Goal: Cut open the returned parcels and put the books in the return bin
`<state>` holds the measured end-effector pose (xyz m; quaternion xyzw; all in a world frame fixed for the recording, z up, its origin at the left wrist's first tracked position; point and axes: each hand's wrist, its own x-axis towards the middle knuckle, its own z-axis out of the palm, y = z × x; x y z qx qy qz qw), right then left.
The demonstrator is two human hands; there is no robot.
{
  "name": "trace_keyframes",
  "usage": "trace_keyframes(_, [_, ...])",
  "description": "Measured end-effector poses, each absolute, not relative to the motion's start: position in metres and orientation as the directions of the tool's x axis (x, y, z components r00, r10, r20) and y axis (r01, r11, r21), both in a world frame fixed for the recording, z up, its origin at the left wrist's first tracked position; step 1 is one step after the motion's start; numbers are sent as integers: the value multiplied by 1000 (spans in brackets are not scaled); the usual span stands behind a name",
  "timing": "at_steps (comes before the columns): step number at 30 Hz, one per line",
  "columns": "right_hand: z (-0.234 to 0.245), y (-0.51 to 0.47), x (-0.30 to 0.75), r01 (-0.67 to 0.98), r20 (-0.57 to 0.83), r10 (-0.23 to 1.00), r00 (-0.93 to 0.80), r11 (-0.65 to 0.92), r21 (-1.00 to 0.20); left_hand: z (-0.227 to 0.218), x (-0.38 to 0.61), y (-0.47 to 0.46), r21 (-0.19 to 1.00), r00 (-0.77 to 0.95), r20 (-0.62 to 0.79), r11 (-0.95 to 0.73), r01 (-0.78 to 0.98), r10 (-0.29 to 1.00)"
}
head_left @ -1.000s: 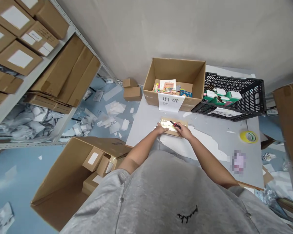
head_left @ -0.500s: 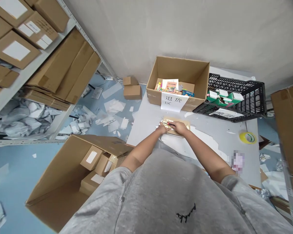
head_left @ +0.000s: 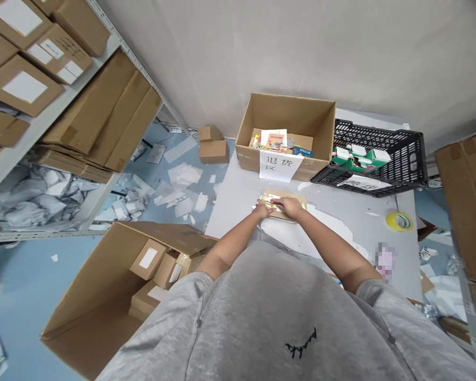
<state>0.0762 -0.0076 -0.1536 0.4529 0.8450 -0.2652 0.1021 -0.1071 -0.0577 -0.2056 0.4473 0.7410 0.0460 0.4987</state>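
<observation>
A small, flat cardboard box [head_left: 299,201] with shiny tape on top lies on the white table [head_left: 232,203]. My left hand [head_left: 263,209] grips its left side, fingers closed along the edge. Over the top of the box, my right hand [head_left: 290,207] is closed around a slim red-and-black tool that looks like a utility knife [head_left: 276,202]. The knife's tip points left, towards my left hand; its blade is too small to make out. White backing sheets [head_left: 321,235] lie under and beside the box.
Behind stand an open carton [head_left: 246,153] of booklets and a black crate [head_left: 414,159] with green-white boxes. Yellow tape [head_left: 399,221] lies at right. A big carton [head_left: 83,296] holding small boxes stands at left, near shelves [head_left: 99,66]. Paper scraps [head_left: 184,174] litter the floor.
The view has shifted slightly. My right hand and the knife have moved only a little over the box; my left hand keeps its grip on the side.
</observation>
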Motion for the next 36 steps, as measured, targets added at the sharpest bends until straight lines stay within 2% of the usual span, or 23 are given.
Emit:
trace_keyframes(7, [-153, -11, 77, 854, -438, 735, -517, 410, -321, -200, -106, -58, 519, -114, -693, 601, 608, 712])
trace_keyframes(14, [-154, -10, 85, 832, -410, 743, -530, 362, -421, -207, -105, -57, 528, -117, -691, 608, 593, 713])
trace_keyframes(17, [-154, -7, 84, 823, -416, 727, -546, 374, -427, -211, -105, -57, 525, -122, -685, 603, 601, 718])
trace_keyframes(27, [-145, -12, 71, 859, -438, 741, -509, 403, -316, -208, -104, -56, 520, -130, -683, 604, 604, 718])
trace_keyframes(36, [-148, -28, 81, 926, -468, 798, -378, 319, -203, -205, -103, -56, 510, -146, -694, 625, 591, 705])
